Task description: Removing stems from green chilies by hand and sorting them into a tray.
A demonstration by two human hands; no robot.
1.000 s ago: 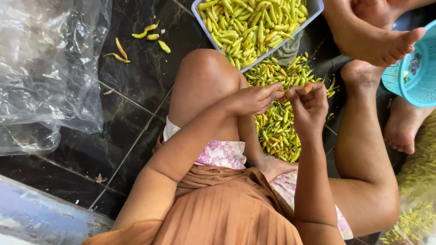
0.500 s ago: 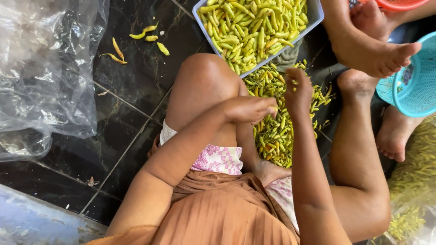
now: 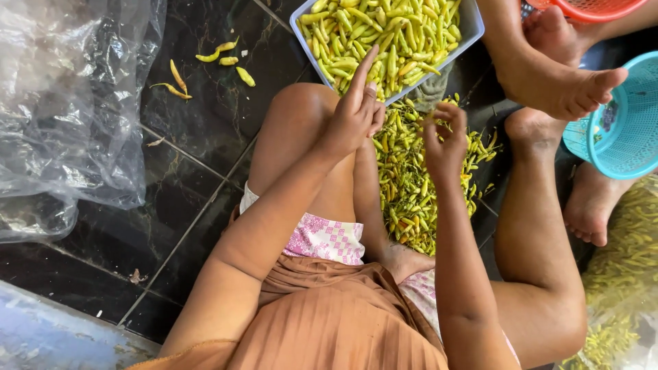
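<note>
I sit on a dark tiled floor with a pile of small green and yellow chillies between my legs. My left hand is raised above my knee, its index finger stretched up to the edge of a grey tray full of chillies; I see nothing in it. My right hand hovers over the pile with its fingers curled toward the thumb. Whether they pinch anything is hidden.
Another person's bare feet rest right of the tray, beside a teal basket and an orange basket. A crumpled clear plastic bag lies at left, with a few loose chillies near it. More chillies in plastic lie at right.
My hands were together over the pile and have separated. The left hand has risen toward the tray with a finger extended; the right hand has come back down over the pile.
</note>
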